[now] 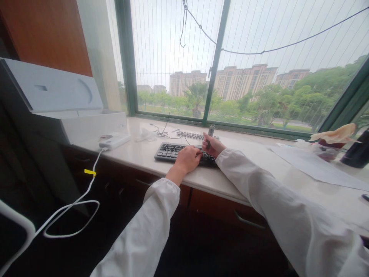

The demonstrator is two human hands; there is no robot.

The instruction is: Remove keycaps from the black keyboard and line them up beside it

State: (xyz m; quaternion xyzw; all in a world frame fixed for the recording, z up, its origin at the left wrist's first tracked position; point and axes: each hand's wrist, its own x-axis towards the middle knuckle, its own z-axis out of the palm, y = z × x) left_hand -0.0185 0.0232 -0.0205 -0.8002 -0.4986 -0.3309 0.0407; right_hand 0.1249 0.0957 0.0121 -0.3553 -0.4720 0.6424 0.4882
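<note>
No text, brand or number could be read with certainty. On the front of the white box (86,129) there was a small faint mark, but it was too blurred to be read. The keys of the black keyboard (167,151) and the yellow tag (88,172) on the white cable (98,158) were also too small for reading.

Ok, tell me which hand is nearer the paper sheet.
Right. The right hand is left of the sheet, holding a dark object; the left hand is farther left, at the keyboard.

L grip (187,158) on kbd (169,151) — R grip (212,146) w/ upright dark obj (211,130), nr window (170,57).
</note>
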